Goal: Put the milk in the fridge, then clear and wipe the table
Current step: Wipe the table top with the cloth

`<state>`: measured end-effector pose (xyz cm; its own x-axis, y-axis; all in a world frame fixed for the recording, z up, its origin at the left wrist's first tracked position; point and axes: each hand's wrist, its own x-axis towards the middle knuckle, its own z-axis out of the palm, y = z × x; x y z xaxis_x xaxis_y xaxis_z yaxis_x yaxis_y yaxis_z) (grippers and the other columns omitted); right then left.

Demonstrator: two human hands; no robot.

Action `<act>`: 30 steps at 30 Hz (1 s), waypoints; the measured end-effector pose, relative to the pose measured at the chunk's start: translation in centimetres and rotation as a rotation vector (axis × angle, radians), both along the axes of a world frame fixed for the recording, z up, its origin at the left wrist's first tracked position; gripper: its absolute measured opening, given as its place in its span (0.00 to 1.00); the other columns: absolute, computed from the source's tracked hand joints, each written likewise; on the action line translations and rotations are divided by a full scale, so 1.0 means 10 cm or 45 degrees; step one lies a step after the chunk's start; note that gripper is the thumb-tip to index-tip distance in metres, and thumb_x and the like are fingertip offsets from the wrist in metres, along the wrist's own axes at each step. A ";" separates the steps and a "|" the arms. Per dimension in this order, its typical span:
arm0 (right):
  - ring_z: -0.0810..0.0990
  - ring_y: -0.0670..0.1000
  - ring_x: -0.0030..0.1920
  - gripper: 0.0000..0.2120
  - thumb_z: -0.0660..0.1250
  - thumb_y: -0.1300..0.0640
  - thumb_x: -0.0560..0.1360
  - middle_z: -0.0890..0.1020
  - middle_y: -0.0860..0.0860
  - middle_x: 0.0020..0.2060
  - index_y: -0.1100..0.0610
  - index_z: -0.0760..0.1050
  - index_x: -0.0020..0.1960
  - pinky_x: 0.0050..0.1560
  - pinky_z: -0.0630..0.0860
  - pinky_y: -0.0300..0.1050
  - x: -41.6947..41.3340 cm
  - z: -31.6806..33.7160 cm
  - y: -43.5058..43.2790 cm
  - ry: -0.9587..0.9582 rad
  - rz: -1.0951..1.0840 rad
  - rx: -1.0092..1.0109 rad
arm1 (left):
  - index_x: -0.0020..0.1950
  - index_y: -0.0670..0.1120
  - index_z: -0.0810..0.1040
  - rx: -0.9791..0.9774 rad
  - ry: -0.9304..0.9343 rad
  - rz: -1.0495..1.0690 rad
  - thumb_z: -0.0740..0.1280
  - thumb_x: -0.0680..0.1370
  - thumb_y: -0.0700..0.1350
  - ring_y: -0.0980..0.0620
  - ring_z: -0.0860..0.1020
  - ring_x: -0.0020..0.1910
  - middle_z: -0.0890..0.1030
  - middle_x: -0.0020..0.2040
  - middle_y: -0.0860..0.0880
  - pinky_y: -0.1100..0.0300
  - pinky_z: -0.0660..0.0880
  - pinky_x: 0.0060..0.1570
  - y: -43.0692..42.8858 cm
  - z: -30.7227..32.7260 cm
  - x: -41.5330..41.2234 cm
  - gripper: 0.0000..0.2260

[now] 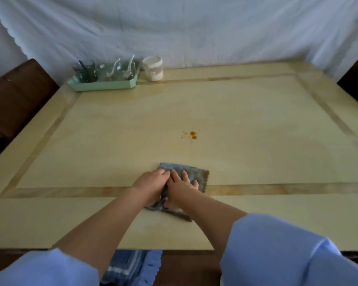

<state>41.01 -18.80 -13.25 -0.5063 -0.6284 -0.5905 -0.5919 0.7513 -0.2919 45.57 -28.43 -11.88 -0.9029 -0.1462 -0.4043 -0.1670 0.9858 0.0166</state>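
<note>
A grey-blue cloth (196,172) lies on the beige table (256,153) near its front edge. My right hand (182,186) presses flat on the cloth with the fingers spread. My left hand (151,184) lies beside it on the cloth's left side, fingers curled over the bunched edge. A cluster of orange-red drops (191,135) stains the table a little beyond the cloth, apart from it. No milk is in view.
A mint-green tray (103,84) with glass cups and spoons stands at the back left. A white jar (153,68) sits next to it. Dark chairs stand at the left (15,96) and right edges. A white sheet hangs behind.
</note>
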 end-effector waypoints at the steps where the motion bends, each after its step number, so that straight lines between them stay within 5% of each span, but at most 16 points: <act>1: 0.36 0.57 0.77 0.41 0.61 0.45 0.77 0.38 0.45 0.77 0.52 0.37 0.78 0.74 0.46 0.65 -0.12 0.00 -0.04 0.004 0.029 -0.005 | 0.73 0.42 0.61 0.005 0.017 0.017 0.65 0.73 0.40 0.44 0.69 0.68 0.67 0.71 0.44 0.52 0.67 0.65 -0.04 -0.01 -0.08 0.29; 9: 0.36 0.55 0.77 0.42 0.62 0.42 0.76 0.38 0.44 0.77 0.50 0.37 0.78 0.74 0.42 0.65 -1.05 -0.05 -0.45 0.062 0.236 -0.068 | 0.75 0.43 0.58 -0.011 0.109 0.187 0.59 0.79 0.42 0.43 0.69 0.68 0.67 0.72 0.43 0.52 0.67 0.66 -0.47 -0.11 -0.81 0.25; 21: 0.37 0.54 0.77 0.43 0.62 0.40 0.76 0.39 0.44 0.77 0.48 0.38 0.78 0.74 0.40 0.63 -2.47 -0.14 -0.54 0.139 0.158 -0.144 | 0.74 0.41 0.59 0.191 0.130 0.264 0.59 0.79 0.38 0.43 0.67 0.70 0.66 0.72 0.41 0.51 0.65 0.68 -0.59 -0.09 -2.25 0.24; 30: 0.40 0.55 0.78 0.43 0.64 0.43 0.75 0.40 0.45 0.77 0.50 0.39 0.78 0.74 0.48 0.64 -2.30 -0.04 -0.41 0.128 0.255 -0.004 | 0.73 0.44 0.59 0.139 0.085 0.175 0.63 0.76 0.43 0.45 0.71 0.67 0.68 0.70 0.45 0.50 0.69 0.64 -0.52 -0.19 -2.06 0.27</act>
<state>18.02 -22.89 -13.62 -0.4275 -0.7243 -0.5409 -0.7556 0.6148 -0.2260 24.94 -33.62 -13.75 -0.9027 -0.2287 -0.3644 -0.2953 0.9454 0.1380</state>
